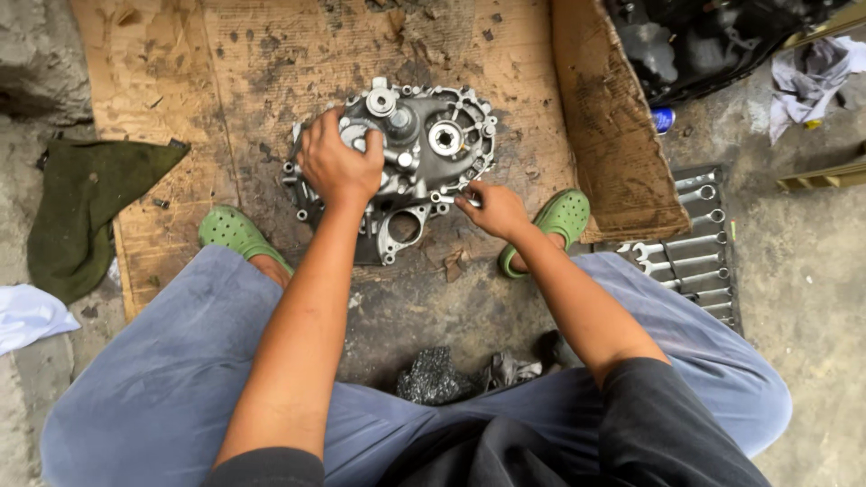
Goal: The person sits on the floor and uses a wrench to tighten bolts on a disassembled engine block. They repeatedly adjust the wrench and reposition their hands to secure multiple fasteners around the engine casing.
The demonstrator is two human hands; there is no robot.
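Right now the left hand [338, 167] is clamped down over the upper left of the grey metal gearbox casing [424, 158], fingers curled tight around a part there. The casing lies flat on stained cardboard [271, 63] between two green clogs [233, 230]. The right hand [492, 209] pinches something small at the casing's lower right edge, fingers nearly closed; what it holds I cannot tell.

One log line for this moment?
left hand: gripping casing top | right hand: fingers at casing edge | casing: flat on cardboard
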